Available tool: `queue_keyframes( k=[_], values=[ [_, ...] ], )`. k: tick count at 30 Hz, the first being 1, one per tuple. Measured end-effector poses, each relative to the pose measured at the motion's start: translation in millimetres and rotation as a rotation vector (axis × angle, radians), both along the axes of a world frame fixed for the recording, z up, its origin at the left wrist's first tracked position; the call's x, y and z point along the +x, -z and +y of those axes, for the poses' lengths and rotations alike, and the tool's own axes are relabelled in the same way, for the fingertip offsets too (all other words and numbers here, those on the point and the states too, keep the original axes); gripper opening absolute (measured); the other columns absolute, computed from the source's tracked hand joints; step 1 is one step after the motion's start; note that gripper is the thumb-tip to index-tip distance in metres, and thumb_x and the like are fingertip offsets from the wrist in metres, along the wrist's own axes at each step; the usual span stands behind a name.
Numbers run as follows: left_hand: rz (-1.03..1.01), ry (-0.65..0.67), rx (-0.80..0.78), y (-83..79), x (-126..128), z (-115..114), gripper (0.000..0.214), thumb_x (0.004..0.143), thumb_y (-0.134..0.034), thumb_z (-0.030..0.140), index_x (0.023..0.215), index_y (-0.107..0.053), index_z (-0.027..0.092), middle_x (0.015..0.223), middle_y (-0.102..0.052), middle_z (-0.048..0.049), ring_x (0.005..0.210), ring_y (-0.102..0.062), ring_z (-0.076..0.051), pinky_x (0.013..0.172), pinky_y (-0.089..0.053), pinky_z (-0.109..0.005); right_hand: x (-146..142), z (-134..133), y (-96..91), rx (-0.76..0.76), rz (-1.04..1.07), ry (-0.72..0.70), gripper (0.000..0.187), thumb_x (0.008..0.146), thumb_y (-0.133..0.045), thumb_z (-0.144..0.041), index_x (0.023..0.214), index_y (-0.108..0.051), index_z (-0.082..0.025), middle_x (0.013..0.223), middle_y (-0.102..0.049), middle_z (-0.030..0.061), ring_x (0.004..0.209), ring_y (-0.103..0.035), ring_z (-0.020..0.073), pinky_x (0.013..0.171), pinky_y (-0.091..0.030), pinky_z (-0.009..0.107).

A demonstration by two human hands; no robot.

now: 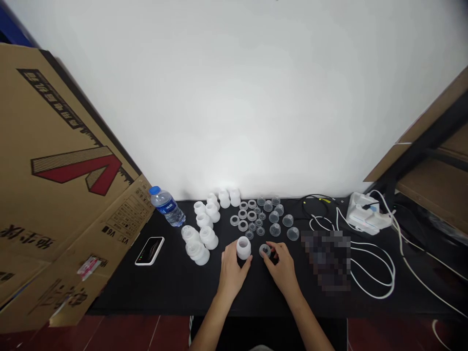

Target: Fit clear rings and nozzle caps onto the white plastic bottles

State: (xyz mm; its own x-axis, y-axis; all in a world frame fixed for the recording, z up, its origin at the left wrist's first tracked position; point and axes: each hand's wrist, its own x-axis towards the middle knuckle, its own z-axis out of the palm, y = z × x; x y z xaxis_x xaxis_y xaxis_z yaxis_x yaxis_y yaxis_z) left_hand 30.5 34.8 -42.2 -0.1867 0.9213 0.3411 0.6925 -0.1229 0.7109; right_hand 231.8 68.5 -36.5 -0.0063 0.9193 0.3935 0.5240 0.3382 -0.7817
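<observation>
My left hand (pixel 232 270) grips a frosted white plastic bottle-shaped part (pixel 243 247) upright between fingers and thumb. My right hand (pixel 280 263) pinches a small grey ring-shaped part (pixel 265 251) with a dark centre, close to the white part but apart from it. To the left of my hands stands a group of similar white parts (pixel 199 242). Further back lie several translucent rings (pixel 243 225) and clear plastic cups (pixel 275 229). All of these rest on a black tabletop (pixel 164 287).
A large cardboard sheet (pixel 62 185) leans at the left, with a blue-capped water bottle (pixel 167 206) and a phone (pixel 149 251) near it. White cables (pixel 373 258) and a white device (pixel 365 214) lie at the right, beside a pixelated patch. A white wall (pixel 234 97) stands behind.
</observation>
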Motion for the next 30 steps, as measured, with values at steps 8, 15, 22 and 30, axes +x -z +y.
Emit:
queue_keyframes(
  k=[8, 15, 22, 30],
  values=[
    [-0.059, 0.107, 0.014, -9.7, -3, -1, 0.041, 0.101, -0.062, 0.022, 0.141, -0.061, 0.028, 0.14, -0.071, -0.0106, 0.134, -0.067, -0.03, 0.11, -0.053, -0.049, 2, -1, -3.0, -0.017, 0.038, -0.046, 0.038, 0.108, -0.061, -0.056, 0.112, -0.08, -0.023, 0.095, -0.069, 0.0062, 0.073, -0.069, 0.0203, 0.071, -0.06, 0.033],
    [-0.082, 0.133, -0.008, -12.7, -2, -1, 0.043, 0.101, -0.059, 0.02, 0.144, -0.06, 0.027, 0.144, -0.069, -0.0127, 0.138, -0.065, -0.031, 0.114, -0.051, -0.052, 2, -2, -8.7, -0.054, 0.074, -0.023, 0.045, 0.106, -0.06, -0.062, 0.101, -0.08, -0.022, 0.094, -0.072, 0.0085, 0.074, -0.07, 0.0226, 0.071, -0.061, 0.035],
    [-0.097, 0.08, -0.035, -6.7, 0, -2, 0.053, 0.101, -0.061, 0.026, 0.153, -0.05, 0.026, 0.151, -0.065, -0.0138, 0.139, -0.064, -0.032, 0.116, -0.05, -0.053, 0, -1, -5.0, -0.038, 0.033, -0.008, 0.043, 0.103, -0.064, -0.061, 0.104, -0.078, -0.021, 0.1, -0.069, 0.0104, 0.08, -0.07, 0.0236, 0.074, -0.062, 0.038],
    [-0.076, 0.038, -0.072, -3.4, 1, -3, 0.055, 0.102, -0.064, 0.035, 0.153, -0.048, 0.023, 0.145, -0.067, -0.015, 0.132, -0.067, -0.033, 0.112, -0.051, -0.053, 0, -1, -1.6, -0.022, 0.013, -0.015, 0.041, 0.102, -0.067, -0.061, 0.103, -0.08, -0.022, 0.098, -0.069, 0.0089, 0.078, -0.068, 0.023, 0.073, -0.062, 0.037]
  ],
)
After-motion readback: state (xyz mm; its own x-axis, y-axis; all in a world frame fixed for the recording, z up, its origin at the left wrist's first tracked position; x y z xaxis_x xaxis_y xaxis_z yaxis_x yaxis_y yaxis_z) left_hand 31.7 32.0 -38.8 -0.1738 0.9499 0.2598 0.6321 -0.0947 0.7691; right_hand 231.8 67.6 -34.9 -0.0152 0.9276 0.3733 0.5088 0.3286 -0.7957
